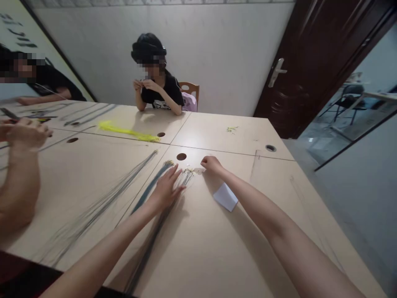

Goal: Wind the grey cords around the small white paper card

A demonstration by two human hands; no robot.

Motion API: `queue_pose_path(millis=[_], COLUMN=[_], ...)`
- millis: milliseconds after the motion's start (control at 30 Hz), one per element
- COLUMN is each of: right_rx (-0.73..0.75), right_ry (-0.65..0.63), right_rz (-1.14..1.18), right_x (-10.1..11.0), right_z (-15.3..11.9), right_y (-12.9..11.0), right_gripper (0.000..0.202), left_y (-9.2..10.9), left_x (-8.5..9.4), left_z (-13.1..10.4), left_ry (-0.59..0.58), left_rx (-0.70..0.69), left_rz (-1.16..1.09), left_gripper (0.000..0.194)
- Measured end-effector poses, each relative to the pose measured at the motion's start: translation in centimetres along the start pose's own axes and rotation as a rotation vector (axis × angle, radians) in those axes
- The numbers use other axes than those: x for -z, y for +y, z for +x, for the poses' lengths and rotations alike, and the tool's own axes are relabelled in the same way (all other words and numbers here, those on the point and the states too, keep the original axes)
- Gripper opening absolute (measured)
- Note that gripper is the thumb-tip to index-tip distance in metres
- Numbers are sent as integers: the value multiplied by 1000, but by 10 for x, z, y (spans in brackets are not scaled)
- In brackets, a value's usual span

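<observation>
My left hand (167,188) lies over a bundle of thin dark lines (151,240), its fingers spread near the small gold-coloured ends (188,171). Just to the right of those ends, low over the table, my right hand (211,164) is closed in a pinch. What it pinches, if anything, is too small to make out. A few tiny bits (198,171) lie between the hands. Beside my left hand is a blue-green bundle of lines (142,199) with similar gold ends. A folded white paper (226,197) sits below my right forearm.
A looser grey bundle (114,198) and a yellow bundle (127,131) lie farther left. Small yellow-green pieces (231,129) are on the far table (211,124). Round holes (181,157) pierce the tabletops. One person (159,89) sits opposite; others are at the left, including a nearby forearm (20,178).
</observation>
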State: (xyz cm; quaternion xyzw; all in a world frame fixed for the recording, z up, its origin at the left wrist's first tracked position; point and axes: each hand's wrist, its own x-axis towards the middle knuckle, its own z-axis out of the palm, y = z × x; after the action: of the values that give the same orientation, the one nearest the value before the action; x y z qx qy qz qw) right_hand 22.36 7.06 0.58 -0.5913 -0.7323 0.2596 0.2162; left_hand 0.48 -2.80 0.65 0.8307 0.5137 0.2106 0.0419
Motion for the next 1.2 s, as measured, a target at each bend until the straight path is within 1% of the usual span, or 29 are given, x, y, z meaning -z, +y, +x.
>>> queue_pose_path(millis=[67,133,233,367,467,533,633,733,833,1033,1100,1200], right_rx=[2,-5,-25,-55,-90,-126,-185,-233,-274,-329,-349,-384], right_ry=[6,13,19,37,78,116,173,243,333,520,639,762], right_rz=[-24,-54,-104,-171,-219,-249,-285,-311,-334,-369,-372,-373], right_x=[1,2,4,11,26,42,72,105,136,200,221,253], right_z=[1,2,5,12,20,25,30,29,24,12,7,-3], right_y=[3,4,6,10,16,24,41,58,70,78,78,79], right_gripper=[17,16,16,17,18,19,19,20,20,24,24,26], left_y=[6,10,12,10,8,8,6,5,5,5,5,5], left_x=[5,6,2,-7,-12,-13,-15,-15,-15,-15,-15,-15], left_z=[-24,-46,-70,-84,-87,-87,-87,-86,-85,-85,-85,-86], left_ry=[-102,-176,-234,-264,-264,-253,-238,-231,-235,-230,-225,-223], left_rx=[-39,-84,-128,-153,-172,-178,-184,-188,-179,-175,-173,-166], left_rz=[86,159,246,320,346,353,350,344,340,331,326,314], left_gripper=[62,65,68,67,66,65,65,65,64,63,63,63])
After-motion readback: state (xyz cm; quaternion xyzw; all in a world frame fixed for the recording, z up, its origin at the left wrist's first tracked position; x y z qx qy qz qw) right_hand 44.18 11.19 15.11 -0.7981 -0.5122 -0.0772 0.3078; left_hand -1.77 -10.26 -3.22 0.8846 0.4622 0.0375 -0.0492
